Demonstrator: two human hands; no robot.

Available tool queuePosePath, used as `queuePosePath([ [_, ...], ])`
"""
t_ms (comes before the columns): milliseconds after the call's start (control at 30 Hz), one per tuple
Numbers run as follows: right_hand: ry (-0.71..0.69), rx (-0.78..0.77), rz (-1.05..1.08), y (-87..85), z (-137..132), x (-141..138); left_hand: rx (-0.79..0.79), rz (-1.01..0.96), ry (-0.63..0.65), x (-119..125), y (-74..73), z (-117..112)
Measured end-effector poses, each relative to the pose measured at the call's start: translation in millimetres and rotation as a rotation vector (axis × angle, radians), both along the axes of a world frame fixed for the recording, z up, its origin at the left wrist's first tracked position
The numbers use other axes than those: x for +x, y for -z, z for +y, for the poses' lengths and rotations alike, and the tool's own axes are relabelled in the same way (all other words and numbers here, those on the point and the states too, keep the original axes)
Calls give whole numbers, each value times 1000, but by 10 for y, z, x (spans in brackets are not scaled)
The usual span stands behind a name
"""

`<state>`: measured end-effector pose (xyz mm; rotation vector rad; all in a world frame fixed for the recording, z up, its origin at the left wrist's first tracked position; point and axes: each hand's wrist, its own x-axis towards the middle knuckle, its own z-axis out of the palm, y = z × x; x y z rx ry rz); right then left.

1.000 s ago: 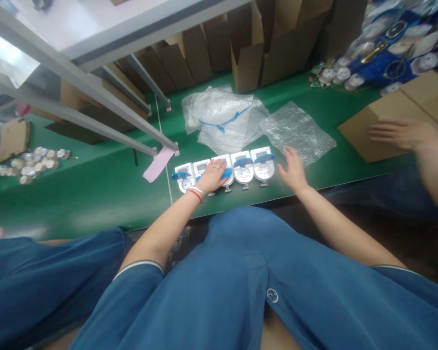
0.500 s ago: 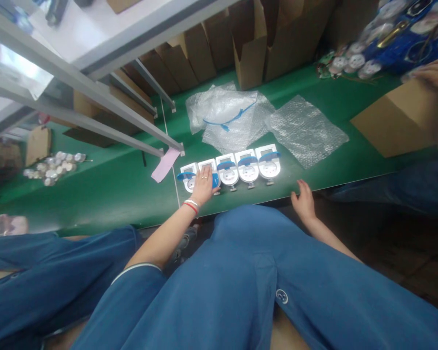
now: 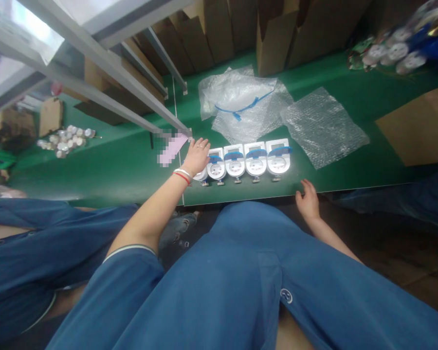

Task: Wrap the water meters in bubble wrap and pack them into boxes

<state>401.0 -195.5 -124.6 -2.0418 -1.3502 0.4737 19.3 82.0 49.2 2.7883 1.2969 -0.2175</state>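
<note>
Now your left hand point(image 3: 197, 156) is lying flat, fingers spread, covering the leftmost water meter point(image 3: 201, 174) of the row mid-frame; your right hand point(image 3: 307, 198) is resting loosely open at the green table's edge point(image 3: 350, 187).

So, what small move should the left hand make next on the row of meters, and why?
Probably lift the left hand off the leftmost meter, which it covers at the end of the row. The other four meters already lie side by side near the table edge, and the right hand rests at that edge, holding nothing.
</note>
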Motion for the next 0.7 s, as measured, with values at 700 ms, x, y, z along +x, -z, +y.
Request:
queuePosePath([
  [700,-31,-116,1,378,-1281,-33,192,-183,-193,-470,-269,-1153],
])
